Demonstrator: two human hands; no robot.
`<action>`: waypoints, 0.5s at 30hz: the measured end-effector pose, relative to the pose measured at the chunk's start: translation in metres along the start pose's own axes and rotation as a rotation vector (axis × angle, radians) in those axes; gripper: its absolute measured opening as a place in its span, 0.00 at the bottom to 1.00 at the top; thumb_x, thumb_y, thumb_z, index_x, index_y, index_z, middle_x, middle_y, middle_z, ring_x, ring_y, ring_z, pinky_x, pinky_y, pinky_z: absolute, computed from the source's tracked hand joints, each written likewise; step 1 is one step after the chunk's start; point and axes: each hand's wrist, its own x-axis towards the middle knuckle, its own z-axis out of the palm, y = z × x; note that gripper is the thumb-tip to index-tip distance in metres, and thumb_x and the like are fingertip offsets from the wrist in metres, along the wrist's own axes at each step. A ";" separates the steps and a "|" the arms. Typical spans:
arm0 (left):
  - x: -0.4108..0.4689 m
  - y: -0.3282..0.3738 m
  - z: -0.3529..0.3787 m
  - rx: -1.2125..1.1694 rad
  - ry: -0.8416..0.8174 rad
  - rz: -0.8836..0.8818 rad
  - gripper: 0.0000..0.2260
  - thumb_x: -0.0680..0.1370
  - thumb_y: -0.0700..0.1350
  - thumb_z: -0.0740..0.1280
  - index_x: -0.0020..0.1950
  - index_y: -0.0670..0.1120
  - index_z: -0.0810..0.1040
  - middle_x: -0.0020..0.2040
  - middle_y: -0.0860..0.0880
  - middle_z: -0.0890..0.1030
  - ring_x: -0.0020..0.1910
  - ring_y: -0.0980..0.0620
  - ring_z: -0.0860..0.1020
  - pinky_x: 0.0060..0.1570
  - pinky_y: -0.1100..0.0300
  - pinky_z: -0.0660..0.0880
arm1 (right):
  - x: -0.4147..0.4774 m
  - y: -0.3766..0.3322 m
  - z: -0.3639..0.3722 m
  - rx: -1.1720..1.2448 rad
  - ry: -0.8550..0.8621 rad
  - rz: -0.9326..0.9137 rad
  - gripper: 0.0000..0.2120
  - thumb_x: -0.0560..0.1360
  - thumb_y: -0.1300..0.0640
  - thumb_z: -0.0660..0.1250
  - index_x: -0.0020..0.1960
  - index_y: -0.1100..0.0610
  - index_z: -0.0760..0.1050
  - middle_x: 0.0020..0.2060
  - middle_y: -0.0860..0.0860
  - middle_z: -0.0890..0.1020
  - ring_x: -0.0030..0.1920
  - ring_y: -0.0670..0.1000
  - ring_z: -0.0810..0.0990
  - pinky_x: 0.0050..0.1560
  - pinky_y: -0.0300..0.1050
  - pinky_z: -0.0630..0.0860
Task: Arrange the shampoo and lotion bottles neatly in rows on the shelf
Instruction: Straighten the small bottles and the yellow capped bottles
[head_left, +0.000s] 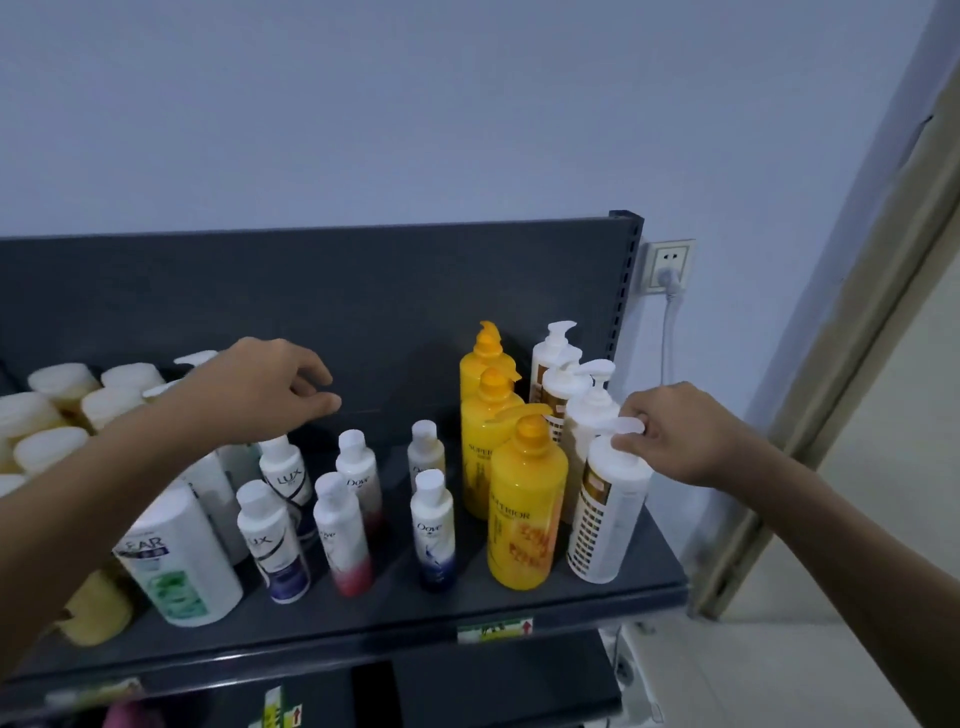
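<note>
On the dark shelf (395, 618), three yellow pump bottles (524, 525) stand in a row running front to back, with a row of white pump bottles to their right. My right hand (675, 436) pinches the pump head of the front white pump bottle (605, 519). Small Dove bottles (434, 530) and Lux bottles (272, 545) stand upright in loose rows at the middle. My left hand (270, 384) hovers above the rear Lux bottle (285, 467), fingers curled and apart, holding nothing. A large white Clear bottle (179, 561) stands at the front left.
White-capped yellow bottles (57, 410) crowd the shelf's left rear. The shelf's back panel (363, 291) rises behind everything. A wall socket (670, 265) with a plugged cable is right of the shelf post. A lower shelf (493, 686) lies beneath, and a door frame (857, 338) stands at the right.
</note>
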 end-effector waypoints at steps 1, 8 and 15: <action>-0.006 -0.004 -0.004 -0.006 0.011 -0.014 0.13 0.76 0.60 0.72 0.57 0.57 0.83 0.47 0.60 0.85 0.51 0.56 0.82 0.55 0.56 0.79 | 0.000 0.000 0.002 0.002 0.000 0.008 0.10 0.78 0.49 0.69 0.51 0.56 0.80 0.45 0.52 0.84 0.45 0.52 0.79 0.41 0.44 0.72; -0.047 -0.035 -0.020 0.007 0.055 -0.058 0.12 0.78 0.57 0.71 0.57 0.54 0.84 0.43 0.61 0.83 0.49 0.55 0.82 0.53 0.57 0.77 | -0.004 -0.026 -0.017 -0.153 -0.013 0.008 0.25 0.76 0.40 0.69 0.66 0.53 0.77 0.58 0.51 0.82 0.54 0.52 0.80 0.51 0.47 0.78; -0.080 -0.102 -0.045 0.019 0.065 -0.119 0.13 0.79 0.56 0.70 0.60 0.52 0.83 0.52 0.55 0.86 0.52 0.54 0.82 0.56 0.56 0.79 | -0.003 -0.176 -0.056 -0.118 0.213 -0.243 0.23 0.77 0.38 0.65 0.66 0.50 0.76 0.57 0.50 0.81 0.58 0.53 0.78 0.54 0.54 0.79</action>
